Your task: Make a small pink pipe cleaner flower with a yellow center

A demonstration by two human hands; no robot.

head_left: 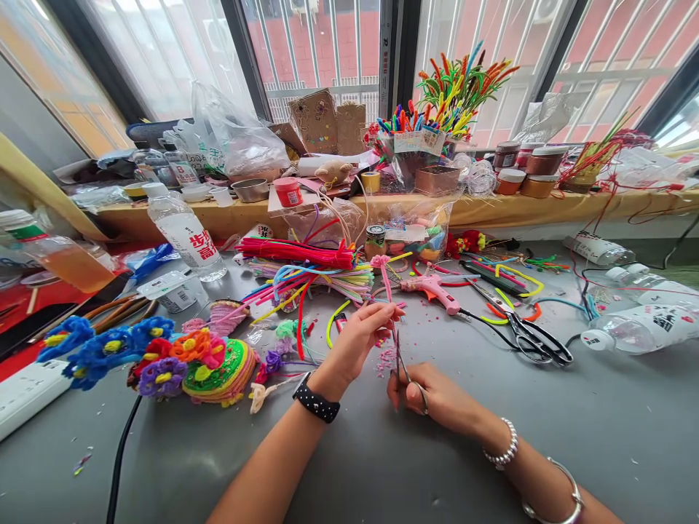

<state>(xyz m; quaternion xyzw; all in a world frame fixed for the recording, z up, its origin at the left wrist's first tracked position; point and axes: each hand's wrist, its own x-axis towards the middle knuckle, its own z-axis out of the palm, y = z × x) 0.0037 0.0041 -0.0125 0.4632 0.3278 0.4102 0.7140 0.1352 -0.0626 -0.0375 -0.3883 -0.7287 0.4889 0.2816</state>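
Observation:
My left hand [357, 338] pinches a pink pipe cleaner [385, 275] above the middle of the grey table; its upper end is bent into a small fuzzy shape. In my right hand [437, 397] is a small pair of scissors [401, 367], fingers through the handles. Its blades point up to just below my left fingertips, close to the pipe cleaner's lower end. Whether the blades touch it, I cannot tell. Pink fuzz clippings [386, 358] lie on the table beneath. Behind my left hand rests a bundle of colored pipe cleaners [322, 280] with red ones [298, 252] on top.
Right of my hands lie a pink glue gun [437, 291] and large black-handled scissors [538, 338]. Plastic bottles [644, 329] lie at the far right. Blue pipe-cleaner flowers [109, 346] and a round green piece [218, 371] sit at left. A crowded ledge [491, 204] runs behind.

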